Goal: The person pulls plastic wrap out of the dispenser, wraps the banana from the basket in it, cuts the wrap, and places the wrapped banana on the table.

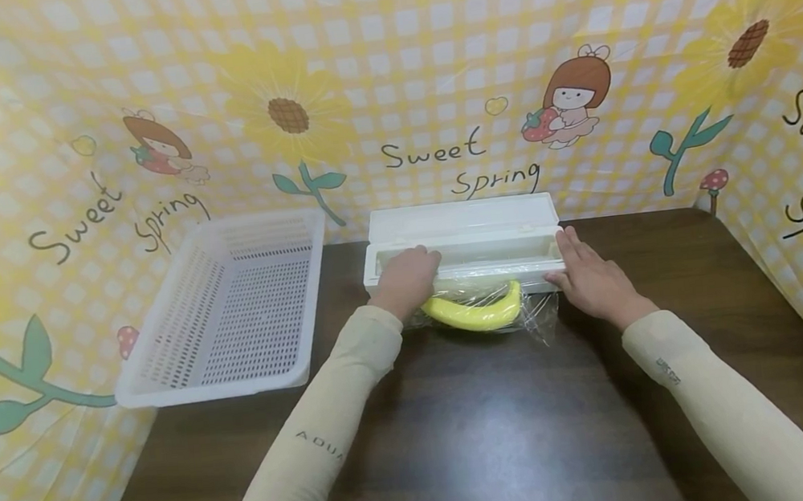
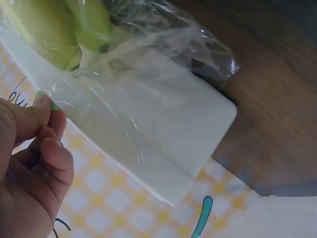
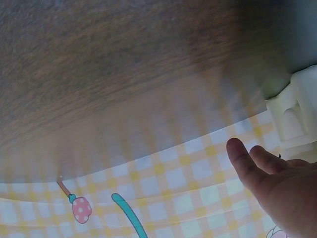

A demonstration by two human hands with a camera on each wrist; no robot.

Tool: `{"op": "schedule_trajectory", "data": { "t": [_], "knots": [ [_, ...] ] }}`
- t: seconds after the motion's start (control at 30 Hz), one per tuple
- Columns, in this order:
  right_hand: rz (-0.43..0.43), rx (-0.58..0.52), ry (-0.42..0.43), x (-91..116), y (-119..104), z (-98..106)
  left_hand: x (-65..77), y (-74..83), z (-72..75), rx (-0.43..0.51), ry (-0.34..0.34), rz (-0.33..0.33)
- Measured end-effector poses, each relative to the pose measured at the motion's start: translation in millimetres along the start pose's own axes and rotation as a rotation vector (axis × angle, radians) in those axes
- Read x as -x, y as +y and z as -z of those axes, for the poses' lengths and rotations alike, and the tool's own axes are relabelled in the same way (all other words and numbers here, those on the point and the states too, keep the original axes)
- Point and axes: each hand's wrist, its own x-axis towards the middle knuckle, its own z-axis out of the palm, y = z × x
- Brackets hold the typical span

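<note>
A white cling film box (image 1: pixel 463 254) stands on the table with its lid raised behind it. At its left part, my left hand (image 1: pixel 408 280) pinches a small green slide cutter (image 2: pixel 54 106) on the edge between thumb and forefinger. Clear cling film (image 1: pixel 540 319) runs down over the front of the box. Under the film, a yellow banana (image 1: pixel 476 312) lies before the box. My right hand (image 1: pixel 596 280) rests against the right end, fingers straight, thumb at the front corner. In the right wrist view its straight fingers (image 3: pixel 242 163) show beside the box end (image 3: pixel 292 119).
On the left stands a white perforated plastic basket (image 1: pixel 256 321). The dark wooden table (image 1: pixel 493 443) spreads in front of the box. A yellow checked cloth (image 1: pixel 400 81) hangs close behind the box and along both sides.
</note>
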Motion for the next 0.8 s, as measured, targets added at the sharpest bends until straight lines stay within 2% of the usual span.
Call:
{"op": "schedule_trajectory", "data": {
  "t": [0.33,0.57,0.8],
  "knots": [
    [-0.004,-0.003,0.003,1.3,-1.3,-0.7,7.2,-8.5,1.0,0.007,0.018,-0.004],
    [-0.001,-0.002,0.015,2.5,-2.3,-0.3,13.5,-20.7,-1.5,-0.011,0.077,-0.011],
    [-0.009,-0.002,0.010,2.8,-1.9,-1.0,17.4,-27.7,-2.5,-0.042,0.101,-0.019]
  ]
}}
